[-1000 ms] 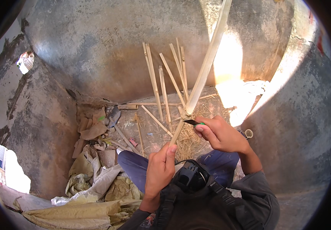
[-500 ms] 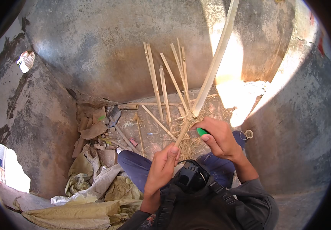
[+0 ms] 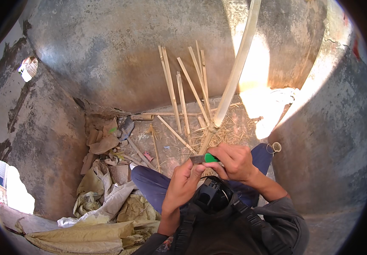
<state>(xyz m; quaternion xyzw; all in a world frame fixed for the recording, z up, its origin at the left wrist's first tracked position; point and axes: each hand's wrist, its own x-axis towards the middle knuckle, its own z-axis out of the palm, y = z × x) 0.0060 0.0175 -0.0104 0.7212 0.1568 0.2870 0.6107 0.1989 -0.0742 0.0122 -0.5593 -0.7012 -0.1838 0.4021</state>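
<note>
A long split bamboo pole [image 3: 233,80] slants down toward me from the upper right, with a knot partway along it. Around its lower end my left hand [image 3: 180,182] is closed, though the blade hides part of the grip. My right hand [image 3: 237,163] grasps a knife by its green handle [image 3: 210,158]. The knife's short dark blade [image 3: 197,160] lies across the pole's lower end, close to the left fingertips. Straw-like shavings [image 3: 230,131] litter the floor beyond my hands.
Several bamboo strips [image 3: 183,106] lean against the far concrete wall [image 3: 128,55]. Rubble and broken pieces [image 3: 104,145] lie at left, above crumpled sacks [image 3: 102,208]. A small bamboo ring or cup [image 3: 276,147] sits by the right wall. My bent legs flank the work.
My right hand has drawn the knife down along the pole toward my left hand. The pole has shifted only slightly.
</note>
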